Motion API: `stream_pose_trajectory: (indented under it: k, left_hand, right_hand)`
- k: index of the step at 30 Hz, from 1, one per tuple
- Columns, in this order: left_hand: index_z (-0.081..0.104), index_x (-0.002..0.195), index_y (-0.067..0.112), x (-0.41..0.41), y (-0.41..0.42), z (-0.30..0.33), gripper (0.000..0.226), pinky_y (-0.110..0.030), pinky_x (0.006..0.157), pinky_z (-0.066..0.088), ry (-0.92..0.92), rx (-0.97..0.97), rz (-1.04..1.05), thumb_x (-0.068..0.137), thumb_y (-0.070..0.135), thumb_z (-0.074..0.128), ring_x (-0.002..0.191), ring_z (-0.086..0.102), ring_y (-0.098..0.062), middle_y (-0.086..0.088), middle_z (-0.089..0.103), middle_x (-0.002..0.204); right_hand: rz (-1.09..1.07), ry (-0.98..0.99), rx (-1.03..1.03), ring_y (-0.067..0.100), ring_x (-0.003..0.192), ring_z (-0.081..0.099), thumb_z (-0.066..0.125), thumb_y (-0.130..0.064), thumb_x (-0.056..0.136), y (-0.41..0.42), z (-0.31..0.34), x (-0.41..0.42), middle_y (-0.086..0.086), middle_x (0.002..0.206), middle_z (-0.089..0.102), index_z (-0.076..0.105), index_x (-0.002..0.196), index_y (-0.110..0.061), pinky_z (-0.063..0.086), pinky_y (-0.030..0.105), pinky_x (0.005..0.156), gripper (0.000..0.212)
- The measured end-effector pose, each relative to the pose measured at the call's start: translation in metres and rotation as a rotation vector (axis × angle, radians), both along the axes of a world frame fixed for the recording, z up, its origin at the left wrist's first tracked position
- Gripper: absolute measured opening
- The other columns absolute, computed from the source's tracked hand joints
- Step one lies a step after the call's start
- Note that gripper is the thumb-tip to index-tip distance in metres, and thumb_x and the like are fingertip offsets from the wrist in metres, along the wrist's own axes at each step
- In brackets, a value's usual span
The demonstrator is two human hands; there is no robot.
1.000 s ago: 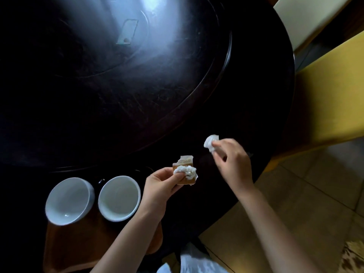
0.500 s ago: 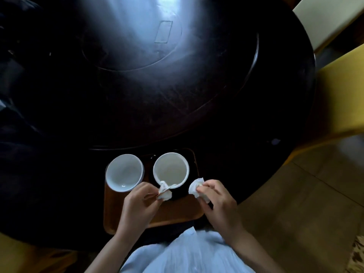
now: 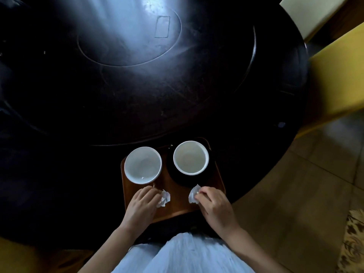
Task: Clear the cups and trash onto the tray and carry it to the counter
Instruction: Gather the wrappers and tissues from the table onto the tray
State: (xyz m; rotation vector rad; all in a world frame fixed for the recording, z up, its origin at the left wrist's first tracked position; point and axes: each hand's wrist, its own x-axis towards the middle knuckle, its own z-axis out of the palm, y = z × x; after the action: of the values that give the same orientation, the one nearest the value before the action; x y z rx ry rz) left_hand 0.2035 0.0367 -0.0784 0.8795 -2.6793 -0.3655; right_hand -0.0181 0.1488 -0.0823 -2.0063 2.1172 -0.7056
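Observation:
A brown wooden tray [image 3: 178, 205] lies at the near edge of the dark round table [image 3: 137, 95]. Two empty white cups stand on it: the left cup [image 3: 143, 164] directly on the wood, the right cup [image 3: 190, 157] on a dark saucer [image 3: 177, 179]. My left hand [image 3: 141, 205] rests low over the tray's near left part, fingers pinching a crumpled white tissue [image 3: 163, 198] that touches the tray. My right hand [image 3: 213, 203] is at the tray's near right edge, fingertips closed on a second crumpled tissue [image 3: 193, 195].
A yellow chair [image 3: 338, 75] stands to the right of the table, with a pale chair back [image 3: 307, 10] behind it. Tiled floor [image 3: 295, 194] lies to the right. A small speck [image 3: 281, 124] sits near the table's right rim. My white garment [image 3: 183, 255] fills the bottom.
Both hands carried the tissues from the table's right part over to the tray and lowered them onto its near part. The view has shifted so the tray is centred.

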Motion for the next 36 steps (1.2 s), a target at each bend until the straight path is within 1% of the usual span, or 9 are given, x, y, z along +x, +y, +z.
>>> stream_pose_trajectory:
  k: [3, 6, 9, 13, 19, 24, 27, 31, 36]
  left_hand:
    - [0.057, 0.103, 0.017, 0.008, 0.003, -0.001, 0.033, -0.032, 0.093, 0.035, -0.07, 0.054, 0.006, 0.071, 0.028, 0.055, 0.107, 0.046, -0.022, -0.003, 0.066, 0.106]
    - [0.056, 0.116, 0.016, 0.021, 0.012, -0.005, 0.051, -0.036, 0.098, 0.035, -0.166, 0.14, 0.01, 0.068, 0.033, 0.06, 0.119, 0.043, -0.026, -0.01, 0.064, 0.119]
    - [0.046, 0.133, 0.019, 0.026, 0.019, -0.003, 0.064, -0.039, 0.106, 0.031, -0.186, 0.188, 0.011, 0.074, 0.038, 0.061, 0.134, 0.034, -0.027, -0.01, 0.046, 0.141]
    - [0.033, 0.143, 0.023, 0.019, 0.03, -0.002, 0.07, -0.041, 0.113, 0.018, -0.208, 0.181, -0.055, 0.08, 0.045, 0.055, 0.143, 0.017, -0.026, -0.009, 0.026, 0.153]
    - [0.02, 0.146, 0.032, 0.0, 0.038, -0.02, 0.066, -0.048, 0.108, 0.019, -0.373, 0.186, -0.025, 0.087, 0.061, 0.03, 0.144, 0.01, -0.024, -0.005, 0.013, 0.157]
    - [0.026, 0.144, 0.032, -0.002, 0.04, -0.033, 0.067, -0.047, 0.111, 0.014, -0.419, 0.161, -0.026, 0.085, 0.062, 0.034, 0.144, 0.007, -0.024, 0.0, -0.003, 0.157]
    - [0.027, 0.144, 0.032, -0.002, 0.039, -0.033, 0.067, -0.047, 0.11, 0.014, -0.434, 0.148, -0.022, 0.085, 0.062, 0.034, 0.144, 0.005, -0.024, 0.0, -0.001, 0.158]
    - [0.027, 0.144, 0.031, -0.004, 0.04, -0.028, 0.065, -0.049, 0.109, 0.015, -0.48, 0.149, -0.011, 0.086, 0.062, 0.028, 0.144, 0.008, -0.023, -0.005, 0.023, 0.154]
    - [0.041, 0.136, 0.028, -0.018, 0.047, -0.015, 0.06, -0.049, 0.108, 0.014, -0.466, 0.182, 0.077, 0.084, 0.059, 0.038, 0.141, 0.017, -0.02, -0.007, 0.038, 0.148]
  right_hand:
    - [-0.022, 0.047, 0.003, 0.019, 0.095, 0.055, 0.068, -0.006, 0.071, 0.005, -0.011, 0.008, 0.006, 0.095, 0.068, 0.068, 0.092, -0.014, 0.053, 0.034, 0.078, 0.023]
    - [-0.05, 0.086, 0.062, 0.02, 0.108, 0.05, 0.059, -0.016, 0.076, 0.015, -0.017, 0.014, 0.007, 0.109, 0.066, 0.066, 0.1, -0.017, 0.047, 0.039, 0.09, 0.026]
    - [-0.086, 0.1, 0.105, 0.023, 0.118, 0.046, 0.051, -0.025, 0.081, 0.023, -0.016, 0.018, 0.009, 0.123, 0.06, 0.062, 0.112, -0.02, 0.037, 0.038, 0.1, 0.034]
    - [-0.181, 0.056, 0.124, 0.022, 0.123, 0.042, 0.047, -0.025, 0.083, 0.029, -0.01, 0.022, 0.011, 0.13, 0.056, 0.06, 0.115, -0.02, 0.045, 0.042, 0.098, 0.036]
    - [-0.14, 0.077, 0.111, 0.021, 0.117, 0.051, 0.046, -0.021, 0.083, 0.022, -0.004, 0.024, 0.009, 0.124, 0.061, 0.064, 0.113, -0.02, 0.048, 0.034, 0.094, 0.035]
    - [-0.068, 0.062, 0.128, 0.019, 0.089, 0.064, 0.056, -0.014, 0.075, 0.002, -0.004, 0.027, 0.002, 0.093, 0.07, 0.068, 0.09, -0.021, 0.056, 0.027, 0.076, 0.021]
    - [-0.082, 0.033, 0.214, 0.019, 0.081, 0.061, 0.071, -0.011, 0.067, -0.003, -0.008, 0.026, 0.0, 0.087, 0.067, 0.068, 0.081, -0.021, 0.056, 0.024, 0.059, 0.017]
    - [-0.104, -0.004, 0.274, 0.02, 0.071, 0.061, 0.077, -0.009, 0.062, -0.009, -0.006, 0.024, 0.001, 0.075, 0.063, 0.066, 0.07, -0.017, 0.053, 0.025, 0.044, 0.016]
    - [-0.132, -0.187, 0.233, 0.021, 0.08, 0.063, 0.07, -0.007, 0.071, -0.006, 0.004, 0.006, -0.001, 0.082, 0.066, 0.068, 0.079, -0.017, 0.053, 0.025, 0.059, 0.014]
